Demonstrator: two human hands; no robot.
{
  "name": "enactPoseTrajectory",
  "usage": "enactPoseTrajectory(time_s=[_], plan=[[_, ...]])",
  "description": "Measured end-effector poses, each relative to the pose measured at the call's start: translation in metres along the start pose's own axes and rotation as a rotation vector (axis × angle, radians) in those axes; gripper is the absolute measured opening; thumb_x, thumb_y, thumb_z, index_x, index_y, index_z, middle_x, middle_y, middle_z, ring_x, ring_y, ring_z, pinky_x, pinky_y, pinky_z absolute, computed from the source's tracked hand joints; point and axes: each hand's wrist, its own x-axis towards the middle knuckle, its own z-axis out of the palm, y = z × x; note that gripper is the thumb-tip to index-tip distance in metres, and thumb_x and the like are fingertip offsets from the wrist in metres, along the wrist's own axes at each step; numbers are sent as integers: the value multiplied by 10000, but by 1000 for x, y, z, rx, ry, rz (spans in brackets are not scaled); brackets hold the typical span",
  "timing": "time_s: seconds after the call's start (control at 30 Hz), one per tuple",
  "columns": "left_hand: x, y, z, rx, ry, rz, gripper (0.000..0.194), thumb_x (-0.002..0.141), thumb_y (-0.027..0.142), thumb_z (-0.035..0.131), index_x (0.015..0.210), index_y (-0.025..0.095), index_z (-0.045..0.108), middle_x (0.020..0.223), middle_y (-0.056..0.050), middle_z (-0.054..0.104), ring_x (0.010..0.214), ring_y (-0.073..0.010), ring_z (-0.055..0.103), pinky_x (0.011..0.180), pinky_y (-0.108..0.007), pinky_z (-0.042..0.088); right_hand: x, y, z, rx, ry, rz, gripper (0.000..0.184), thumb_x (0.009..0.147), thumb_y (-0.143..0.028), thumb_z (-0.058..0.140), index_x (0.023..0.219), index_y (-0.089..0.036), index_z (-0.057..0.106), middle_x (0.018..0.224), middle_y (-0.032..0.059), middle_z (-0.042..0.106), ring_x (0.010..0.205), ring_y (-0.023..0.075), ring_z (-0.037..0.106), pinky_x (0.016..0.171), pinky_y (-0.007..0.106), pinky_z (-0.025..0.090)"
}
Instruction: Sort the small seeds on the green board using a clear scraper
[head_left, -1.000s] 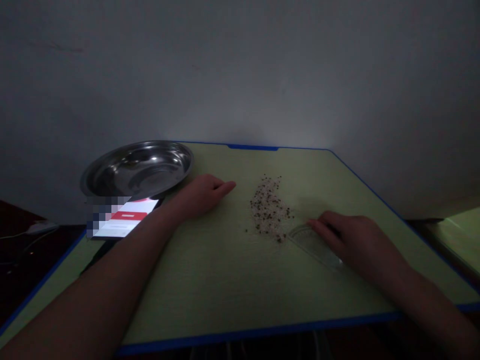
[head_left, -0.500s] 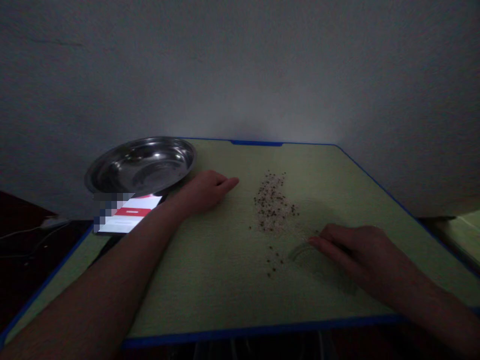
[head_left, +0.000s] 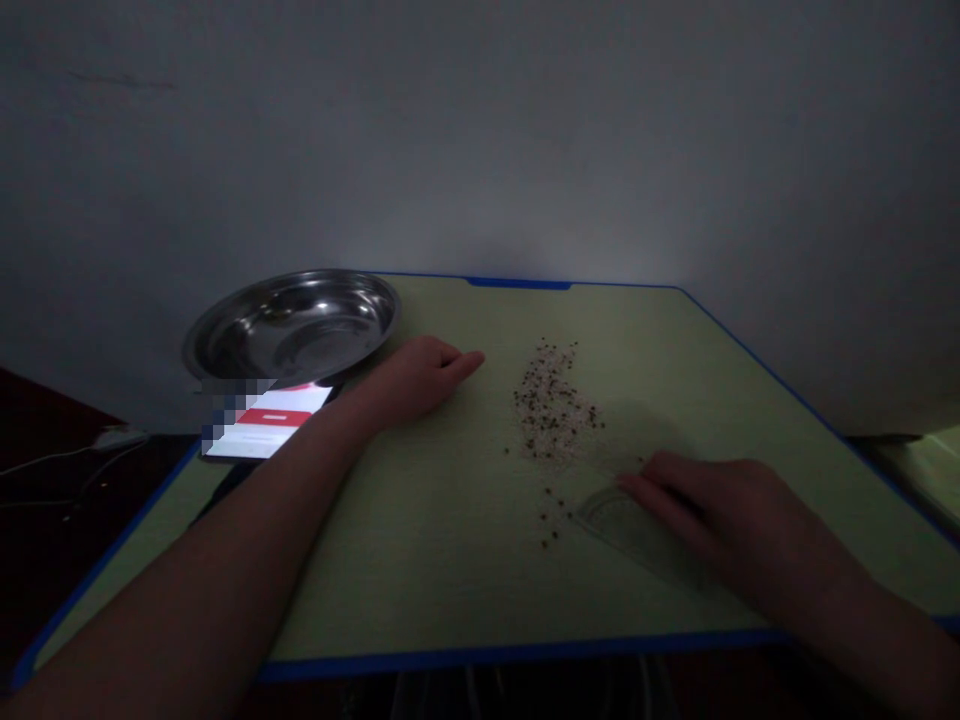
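The right hand [head_left: 724, 510] has its fingers pinched shut on a thin, clear protractor [head_left: 637, 535]. It is on the right of the worktop [head_left: 420, 560], near some dark beans that lie apart from the big pile. The big pile [head_left: 551, 410] has little pale grains and dark beans, and sits between the two hands. The left hand [head_left: 424, 378] is curled with its thumb out, and holds nothing that I can see. A shiny bowl [head_left: 315, 330] is on the far left, behind a lit screen [head_left: 274, 420].
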Motion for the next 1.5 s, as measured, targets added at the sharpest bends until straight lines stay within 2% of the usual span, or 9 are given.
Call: enactPoseTrajectory(time_s=[0.27, 0.4, 0.57, 0.87, 1.07, 1.2, 1.33, 1.5], plan=[[-1, 0, 1, -9, 17, 21, 532, 847, 544, 423, 448, 201, 343, 423, 29, 331, 445, -101, 309, 472, -273, 217, 12, -14, -3, 46, -7, -64, 496, 1015, -434, 338, 631, -207, 557, 461, -34, 561, 381, 108, 555, 419, 256, 321], [1, -3, 2, -7, 17, 48, 531, 850, 549, 417, 456, 202, 339, 428, 30, 334, 446, -102, 316, 475, -272, 232, 7, -13, -5, 106, -62, -101, 506, 1023, -437, 308, 654, -210, 568, 507, -32, 596, 416, 104, 575, 442, 256, 343], [1, -4, 2, -17, 19, 53, 525, 843, 551, 418, 458, 202, 348, 437, 25, 351, 446, -103, 305, 472, -277, 224, -3, -9, -9, 152, -79, -61, 483, 1019, -448, 323, 671, -209, 558, 517, -41, 579, 426, 92, 559, 448, 254, 342], [0, -4, 2, -21, 19, 45, 530, 848, 550, 420, 460, 201, 331, 440, 30, 338, 449, -99, 296, 470, -273, 221, -5, -33, -1, 203, -130, -101, 447, 1016, -420, 339, 684, -244, 582, 551, -44, 629, 462, 135, 602, 484, 285, 388], [0, -3, 2, -28, 8, 79, 531, 852, 545, 423, 462, 198, 328, 454, 33, 323, 468, -97, 301, 484, -273, 223, -1, -21, 4, 128, -52, -27, 464, 1007, -436, 361, 649, -218, 558, 491, -37, 588, 407, 119, 573, 437, 267, 324], [0, -3, 3, -31, 12, 67, 534, 853, 546, 422, 459, 201, 321, 448, 35, 318, 471, -97, 291, 488, -276, 221, 12, -36, 3, 178, -80, -83, 463, 1011, -411, 357, 642, -216, 558, 503, -36, 587, 412, 109, 555, 450, 267, 311], [-1, -2, 3, -21, 19, 54, 530, 851, 543, 423, 457, 203, 326, 433, 36, 319, 469, -100, 295, 486, -276, 219, 40, -58, 3, 153, -68, -214, 451, 999, -397, 383, 634, -208, 567, 489, -19, 598, 420, 130, 570, 459, 294, 262], [-2, 1, 2, -20, 25, 28, 534, 852, 528, 434, 440, 199, 352, 410, 29, 343, 459, -102, 307, 479, -276, 204, 71, -72, 7, 37, -167, -358, 357, 948, -416, 517, 684, -193, 608, 536, 15, 672, 462, 166, 609, 466, 319, 181]])
